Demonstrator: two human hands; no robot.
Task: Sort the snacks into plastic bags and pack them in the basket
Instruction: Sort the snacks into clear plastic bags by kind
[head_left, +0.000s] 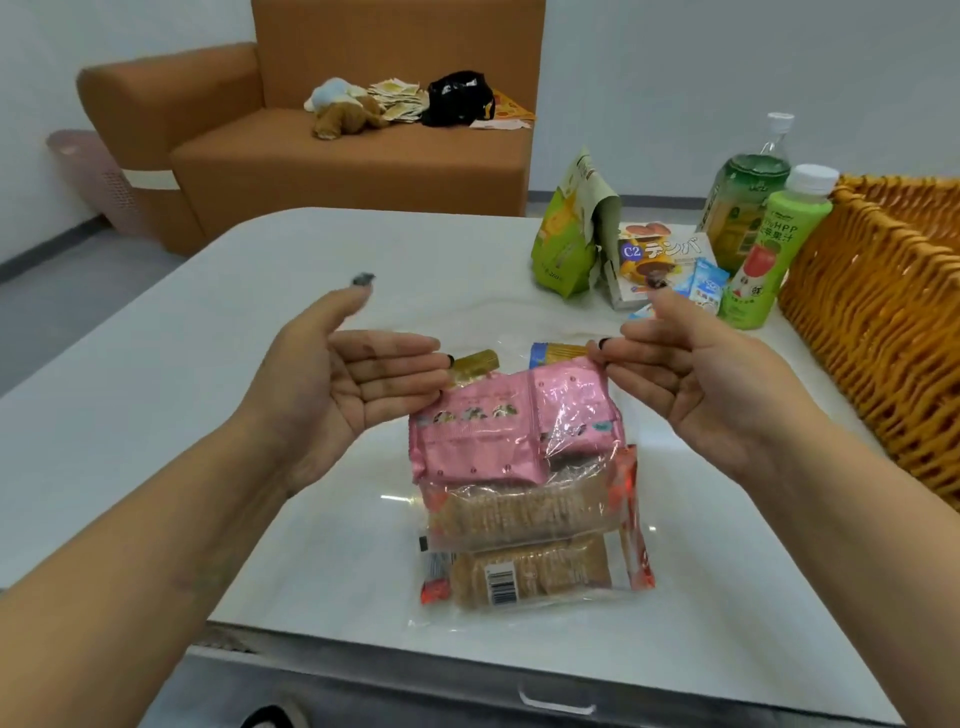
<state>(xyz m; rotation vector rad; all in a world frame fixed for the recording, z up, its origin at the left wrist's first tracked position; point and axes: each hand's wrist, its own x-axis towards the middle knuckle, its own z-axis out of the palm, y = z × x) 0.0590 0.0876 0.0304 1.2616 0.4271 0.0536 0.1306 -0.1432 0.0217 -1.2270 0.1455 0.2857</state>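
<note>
Clear bag of snacks on the glossy white table

I see the left hand and right hand, fingers straight and together, probably touching the crinkled plastic bag; the woven wicker basket stands at right.

The snack box reads "C2"; the green bottle reads "HPP".

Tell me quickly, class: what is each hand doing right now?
Left hand: open, palm up, fingers straight, fingertips at the clear plastic bag's top edge.
Right hand: open, palm up, fingertips at the bag's other top corner; a grip cannot be told.
</note>
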